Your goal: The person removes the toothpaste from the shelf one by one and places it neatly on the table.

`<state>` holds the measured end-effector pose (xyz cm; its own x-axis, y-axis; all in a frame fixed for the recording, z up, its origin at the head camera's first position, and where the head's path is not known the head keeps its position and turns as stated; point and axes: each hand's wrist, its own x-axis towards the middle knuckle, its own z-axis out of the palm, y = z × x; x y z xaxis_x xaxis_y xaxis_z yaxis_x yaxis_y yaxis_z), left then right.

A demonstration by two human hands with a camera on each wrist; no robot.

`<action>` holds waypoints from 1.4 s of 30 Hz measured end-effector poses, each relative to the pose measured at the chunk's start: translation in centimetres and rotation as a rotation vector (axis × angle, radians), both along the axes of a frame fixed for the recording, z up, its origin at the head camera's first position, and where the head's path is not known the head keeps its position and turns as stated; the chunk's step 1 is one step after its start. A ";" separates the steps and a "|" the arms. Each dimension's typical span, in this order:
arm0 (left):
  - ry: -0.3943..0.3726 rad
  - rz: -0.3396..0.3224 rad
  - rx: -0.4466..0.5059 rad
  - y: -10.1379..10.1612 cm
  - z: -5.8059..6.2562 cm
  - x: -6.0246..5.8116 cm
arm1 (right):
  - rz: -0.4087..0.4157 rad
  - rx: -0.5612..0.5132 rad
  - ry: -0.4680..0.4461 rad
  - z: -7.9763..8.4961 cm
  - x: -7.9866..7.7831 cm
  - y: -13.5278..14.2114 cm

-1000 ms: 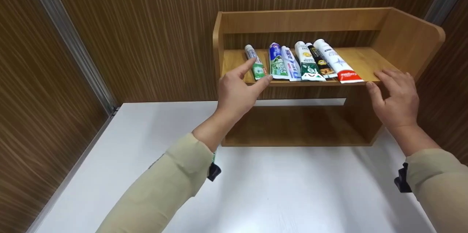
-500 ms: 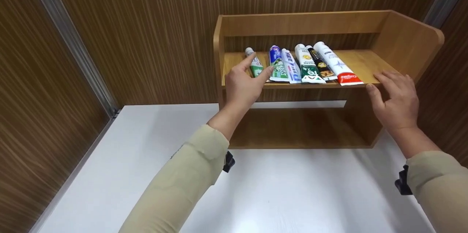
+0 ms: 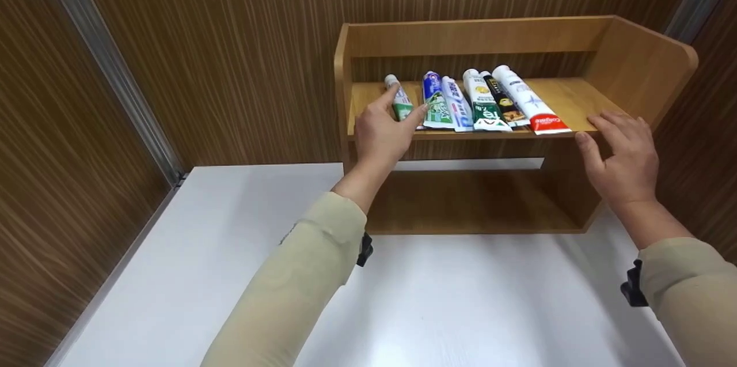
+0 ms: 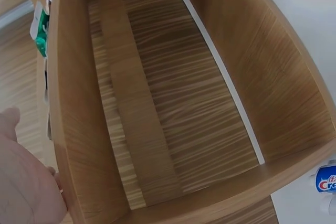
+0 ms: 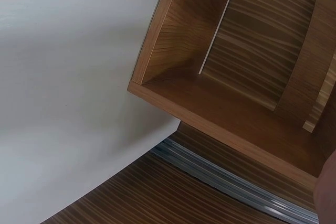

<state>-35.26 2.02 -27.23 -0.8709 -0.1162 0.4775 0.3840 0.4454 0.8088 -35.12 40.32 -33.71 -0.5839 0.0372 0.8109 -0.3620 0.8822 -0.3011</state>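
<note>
A row of several toothpaste tubes lies on the upper board of a wooden shelf (image 3: 512,135). My left hand (image 3: 380,128) is at the leftmost tube, a green-and-white toothpaste tube (image 3: 402,109), with forefinger and thumb spread to either side of its lower end; the other fingers are hidden. A blue-and-green toothpaste tube (image 3: 437,109) lies just right of the thumb. On the shelf's front edge, right of the red-and-white Colgate toothpaste tube (image 3: 532,102), rests my right hand (image 3: 625,156), its fingers on the board and nothing in its grasp.
Between these lie a white-and-blue tube (image 3: 458,105), a white-and-green tube (image 3: 483,99) and a black tube (image 3: 506,103). The shelf's lower compartment (image 3: 478,200) stands on a white table (image 3: 460,292). A blue Crest item (image 4: 326,179) shows beside the shelf in the left wrist view.
My left hand has moved slightly right and farther over the leftmost tube, its forefinger and thumb closer round it. My right hand stays on the shelf edge.
</note>
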 end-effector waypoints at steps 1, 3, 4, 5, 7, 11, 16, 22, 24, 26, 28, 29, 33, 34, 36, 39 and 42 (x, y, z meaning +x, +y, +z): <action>-0.006 0.002 0.000 0.0 -0.1 0.0 | -0.002 0.000 -0.006 0.0 0.0 0.0; -0.021 0.012 -0.006 0.1 -0.3 -0.1 | -0.004 0.000 -0.016 0.0 0.1 -0.1; -0.026 0.016 -0.010 0.1 -0.4 -0.2 | -0.005 -0.002 -0.020 0.0 0.1 -0.1; -0.031 0.019 -0.016 0.2 -0.4 -0.2 | -0.006 -0.004 -0.024 -0.1 0.1 -0.1; -0.036 0.029 -0.036 0.2 -0.6 -0.3 | -0.011 -0.004 -0.027 -0.1 0.1 0.0; -0.043 0.038 -0.073 0.3 -0.7 -0.4 | -0.018 -0.003 -0.036 -0.2 0.1 0.1; -0.049 0.030 -0.096 0.1 -0.5 -0.4 | -0.020 -0.007 -0.044 -0.1 0.2 0.1; -0.072 0.009 -0.072 -0.3 -0.3 -0.3 | -0.011 -0.004 -0.035 -0.2 0.0 0.1; -0.068 0.005 -0.075 -0.3 -0.4 -0.3 | -0.004 -0.001 -0.013 -0.2 -0.1 0.2; -0.059 0.009 -0.089 -0.3 -0.5 -0.3 | 0.003 0.002 0.009 -0.3 -0.2 0.3; -0.043 0.028 -0.121 -0.2 -0.6 -0.3 | 0.011 0.003 0.024 -0.3 -0.3 0.3; -0.036 0.038 -0.139 -0.2 -0.6 -0.3 | 0.014 0.005 0.032 -0.3 -0.4 0.3; -0.018 0.080 -0.214 0.1 -0.7 -0.3 | 0.014 0.000 0.037 -0.4 -0.4 0.3; -0.020 0.087 -0.230 0.2 -0.7 -0.4 | 0.015 0.000 0.037 -0.4 -0.4 0.3; -0.026 0.099 -0.257 0.3 -0.7 -0.4 | 0.014 0.001 0.038 -0.4 -0.4 0.4; -0.040 0.116 -0.310 0.4 -0.7 -0.3 | 0.015 0.003 0.034 -0.4 -0.4 0.4; -0.052 0.120 -0.378 0.3 -0.6 -0.3 | 0.011 0.006 0.027 -0.3 -0.4 0.4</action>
